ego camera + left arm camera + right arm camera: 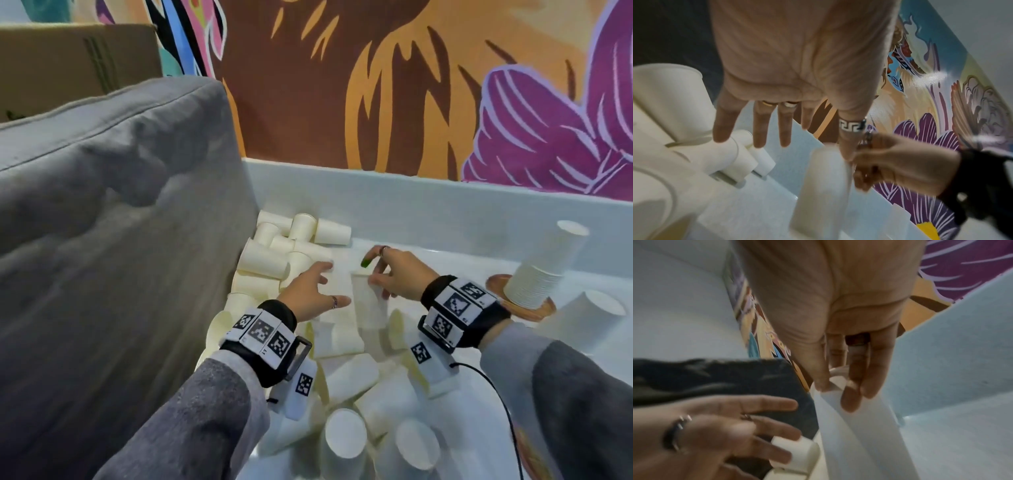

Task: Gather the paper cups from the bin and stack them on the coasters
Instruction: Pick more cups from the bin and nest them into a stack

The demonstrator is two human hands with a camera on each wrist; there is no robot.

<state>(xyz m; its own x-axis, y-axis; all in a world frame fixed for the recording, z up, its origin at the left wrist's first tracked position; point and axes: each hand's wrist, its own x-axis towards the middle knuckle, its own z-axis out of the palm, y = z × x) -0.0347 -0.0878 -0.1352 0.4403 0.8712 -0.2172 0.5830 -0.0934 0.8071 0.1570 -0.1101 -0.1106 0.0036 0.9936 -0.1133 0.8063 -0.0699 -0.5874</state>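
Several white paper cups [349, 377] lie piled in the white bin [411, 195]. My right hand [373, 277] pinches the rim of one upright cup [368, 305] over the pile; the right wrist view shows thumb and fingers on that cup [855, 434] at its rim. My left hand [329, 284] hovers just left of it, fingers spread and holding nothing, as the left wrist view shows with the hand [777, 129] above the lying cups [684, 105]. At the right, a tall stack of upside-down cups [537, 270] stands on a round wooden coaster [527, 308].
A grey cushion [120, 205] walls in the pile on the left, with a cardboard box [78, 58] behind it. A painted mural wall [376, 85] rises behind the bin. One upside-down cup [589, 318] stands near the coaster. A black cable [496, 394] runs under my right arm.
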